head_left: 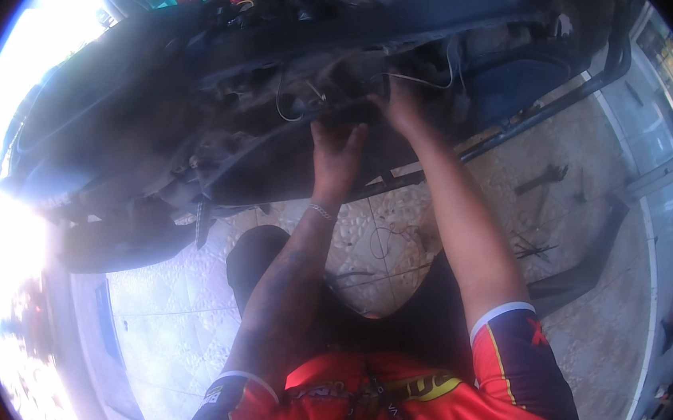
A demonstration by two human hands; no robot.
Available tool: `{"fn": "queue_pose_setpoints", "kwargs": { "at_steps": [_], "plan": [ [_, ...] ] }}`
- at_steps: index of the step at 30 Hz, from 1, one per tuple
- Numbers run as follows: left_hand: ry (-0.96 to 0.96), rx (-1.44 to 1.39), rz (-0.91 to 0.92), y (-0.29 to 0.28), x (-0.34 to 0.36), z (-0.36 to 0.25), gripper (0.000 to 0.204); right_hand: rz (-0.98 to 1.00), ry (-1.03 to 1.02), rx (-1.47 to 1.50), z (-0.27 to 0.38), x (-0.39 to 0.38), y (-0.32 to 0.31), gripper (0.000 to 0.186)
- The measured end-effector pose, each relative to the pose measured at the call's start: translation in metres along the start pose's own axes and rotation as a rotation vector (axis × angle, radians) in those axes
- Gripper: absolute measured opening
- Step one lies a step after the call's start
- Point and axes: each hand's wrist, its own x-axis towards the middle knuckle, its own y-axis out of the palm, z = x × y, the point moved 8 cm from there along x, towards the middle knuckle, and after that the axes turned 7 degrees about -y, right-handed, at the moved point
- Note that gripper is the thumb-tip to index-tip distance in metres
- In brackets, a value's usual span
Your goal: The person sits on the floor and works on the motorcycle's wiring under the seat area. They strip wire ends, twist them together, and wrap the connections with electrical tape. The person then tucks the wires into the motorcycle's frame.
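Note:
A dark motor vehicle, seemingly a scooter or motorcycle (pixel 138 139), stands side-on before me with part of its inner frame and wiring exposed. Both my hands reach into this opening. My left hand (pixel 335 152) is at the lower edge of the gap, its thumb up and apart, its fingertips lost in the dark parts. Just to the right, my right hand (pixel 404 110) reaches deeper in, with most of its fingers hidden. Near the left hand hangs a thin pale wire (pixel 281 103). Another light cable (pixel 429 83) runs beside the right hand. Whether either hand grips anything is unclear.
Below the vehicle's left end is a dark wheel (pixel 119 243). Along its lower right side runs a dark tube rail (pixel 536 116). On the tiled floor (pixel 176 296) lie a dark tool (pixel 542 179) and several thin dark pieces (pixel 536 250). Strong glare washes out the left side.

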Motion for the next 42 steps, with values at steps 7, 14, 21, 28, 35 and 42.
{"fn": "queue_pose_setpoints", "kwargs": {
  "at_steps": [7,14,21,28,35,42],
  "plan": [
    [-0.066,0.033,0.004,0.004,0.000,0.005,0.070,-0.182,-0.046,0.123,0.007,-0.001,-0.037,0.068],
    [-0.016,0.182,-0.011,0.002,0.001,0.004,0.075,-0.290,-0.214,0.030,0.026,-0.005,-0.042,0.060],
    [0.068,0.255,-0.041,0.002,-0.003,-0.007,0.077,-0.303,-0.180,0.182,0.002,-0.006,-0.023,0.055],
    [0.098,0.340,-0.063,0.007,-0.004,-0.025,0.078,-0.358,-0.095,0.148,-0.035,-0.016,-0.020,0.046],
    [0.219,0.447,-0.067,0.017,-0.003,-0.040,0.076,-0.378,0.022,-0.053,-0.049,-0.016,-0.043,0.044],
    [0.228,0.420,-0.029,0.029,0.003,-0.046,0.078,-0.503,0.192,0.065,-0.051,-0.022,-0.044,0.051]
  ]
}}
